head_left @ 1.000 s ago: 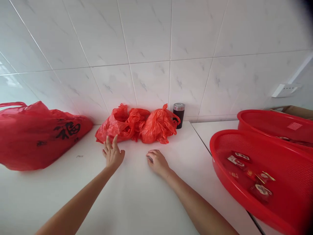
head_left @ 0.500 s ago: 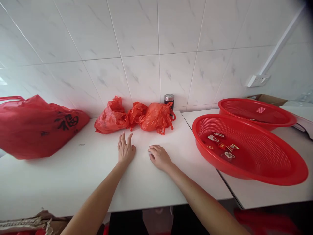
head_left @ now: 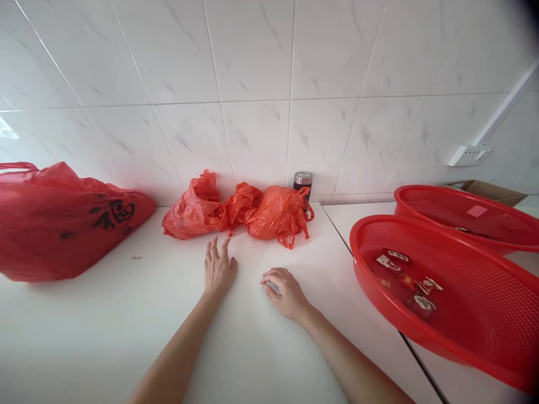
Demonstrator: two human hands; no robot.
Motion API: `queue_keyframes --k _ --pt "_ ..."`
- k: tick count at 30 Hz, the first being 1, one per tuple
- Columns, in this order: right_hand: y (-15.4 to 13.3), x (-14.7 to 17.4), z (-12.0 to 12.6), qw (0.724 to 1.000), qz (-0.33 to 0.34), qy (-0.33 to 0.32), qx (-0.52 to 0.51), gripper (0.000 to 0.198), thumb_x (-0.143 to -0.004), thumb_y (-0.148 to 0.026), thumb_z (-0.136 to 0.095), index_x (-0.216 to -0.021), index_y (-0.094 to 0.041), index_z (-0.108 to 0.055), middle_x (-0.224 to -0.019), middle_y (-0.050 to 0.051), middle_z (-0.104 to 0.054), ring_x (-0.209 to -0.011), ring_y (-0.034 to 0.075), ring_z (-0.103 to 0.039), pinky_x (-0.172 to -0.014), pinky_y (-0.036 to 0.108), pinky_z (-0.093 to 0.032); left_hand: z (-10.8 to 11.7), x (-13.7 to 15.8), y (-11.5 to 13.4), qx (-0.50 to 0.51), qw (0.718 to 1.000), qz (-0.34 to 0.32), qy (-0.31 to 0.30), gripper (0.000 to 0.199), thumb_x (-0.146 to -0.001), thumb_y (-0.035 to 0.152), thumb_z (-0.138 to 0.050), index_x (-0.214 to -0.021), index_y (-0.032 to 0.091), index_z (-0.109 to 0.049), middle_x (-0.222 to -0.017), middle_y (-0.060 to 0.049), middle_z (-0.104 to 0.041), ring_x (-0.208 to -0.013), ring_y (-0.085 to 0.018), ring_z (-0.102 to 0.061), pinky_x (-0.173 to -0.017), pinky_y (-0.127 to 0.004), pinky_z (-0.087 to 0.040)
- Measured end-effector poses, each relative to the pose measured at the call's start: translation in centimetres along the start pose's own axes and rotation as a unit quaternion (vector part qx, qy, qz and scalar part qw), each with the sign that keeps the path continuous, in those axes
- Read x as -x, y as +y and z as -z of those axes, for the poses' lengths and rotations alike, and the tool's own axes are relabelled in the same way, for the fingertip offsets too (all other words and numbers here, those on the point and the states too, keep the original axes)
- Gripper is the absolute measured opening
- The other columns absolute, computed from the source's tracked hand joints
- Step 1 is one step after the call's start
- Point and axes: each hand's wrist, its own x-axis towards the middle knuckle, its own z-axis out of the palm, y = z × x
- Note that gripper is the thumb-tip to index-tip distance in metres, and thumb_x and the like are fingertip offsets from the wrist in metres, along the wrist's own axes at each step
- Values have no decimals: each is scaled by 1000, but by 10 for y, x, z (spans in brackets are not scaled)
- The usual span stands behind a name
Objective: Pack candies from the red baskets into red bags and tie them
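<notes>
My left hand (head_left: 219, 268) lies over the white table (head_left: 236, 342), fingers spread and nothing in it. Just beyond its fingertips are crumpled red plastic bags: one on the left (head_left: 193, 210), a small bunched one (head_left: 243, 203) in the middle and a knotted, filled one (head_left: 275, 213) on the right. To the right, my right hand (head_left: 286, 292) hovers at or rests on the tabletop, fingers loosely curled with a gap between thumb and fingers. It holds nothing.
At left stands a large red bag (head_left: 63, 224) with black characters. A dark flask (head_left: 303, 179) with a silver lid is behind the knotted bag. Right, a red basket (head_left: 475, 269) holds several small wrapped packets (head_left: 407, 280); another red basket (head_left: 438, 196) and a cardboard box (head_left: 490, 191) are behind.
The view has shifted, so the baskets and bags appear farther right and lower. My right hand's thumb and fingers have parted slightly. My left hand keeps its spread pose.
</notes>
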Motion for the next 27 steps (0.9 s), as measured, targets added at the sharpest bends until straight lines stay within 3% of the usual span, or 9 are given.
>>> queue_keyframes --k 5,9,12,14,17,19,22,25,27 --pt "-1 2 -1 1000 5 2 -23 17 -85 -12 -54 -94 -23 -64 -105 2 -66 -113 21 -52 -99 39 -43 -15 -24 2 55 993 -105 2 53 -85 13 -48 -137 19 -45 -151 -18 -33 -138 -33 -34 -105 -52 -38" --pt "-2 4 -2 1000 -13 -3 -12 18 -86 -12 -51 -92 -23 -63 -107 3 -65 -116 21 -52 -99 38 -45 -29 -78 4 115 981 -152 32 43 -87 12 -44 -127 23 -54 -149 -12 -36 -137 -25 -37 -110 -43 -36" --pt "0 3 -3 1000 -25 -14 -1 20 -85 -11 -50 -93 -24 -63 -108 3 -66 -118 21 -52 -98 37 -47 -40 -133 9 152 981 -103 67 48 -90 19 -46 -137 25 -45 -158 -11 -20 -145 -28 -21 -114 -50 -27" --pt "4 2 -4 1000 -16 -14 5 23 -83 -9 -50 -94 -25 -62 -108 2 -66 -118 21 -53 -97 36 -48 -50 -162 10 173 982 -49 62 59 -82 27 -62 -139 26 -44 -159 -12 -14 -146 -38 -10 -113 -60 -20" --pt "10 0 -5 1000 8 -5 10 25 -79 -9 -53 -94 -27 -62 -105 2 -68 -115 21 -56 -94 36 -52 -68 -179 3 216 976 34 6 71 -59 25 -83 -125 25 -60 -146 -17 -40 -135 -50 -30 -104 -69 -27" --pt "12 -1 -6 1000 11 0 12 26 -77 -9 -54 -92 -29 -63 -103 2 -69 -113 22 -57 -92 37 -53 -76 -179 -9 254 963 83 -26 58 -58 21 -84 -113 21 -66 -124 -17 -59 -119 -43 -52 -98 -63 -38" --pt "10 1 -7 1000 0 0 3 24 -79 -11 -54 -92 -29 -62 -103 2 -68 -114 22 -57 -93 38 -53 -73 -178 -26 325 934 146 -32 32 -80 27 -71 -108 16 -64 -104 -9 -66 -96 -25 -64 -88 -48 -50" --pt "3 2 -6 999 -24 21 -25 21 -85 -15 -51 -95 -30 -63 -107 4 -66 -111 22 -58 -92 37 -53 -47 -183 -33 409 890 202 0 28 -86 26 -62 -112 16 -59 -97 -5 -67 -82 -17 -65 -75 -35 -55" --pt "-1 -3 2 995 -40 85 -41 20 -89 -21 -48 -102 -29 -61 -114 6 -62 -111 21 -58 -94 38 -51 -21 -185 -30 468 856 218 22 34 -82 23 -63 -114 21 -57 -94 -4 -68 -77 -16 -67 -71 -30 -55"
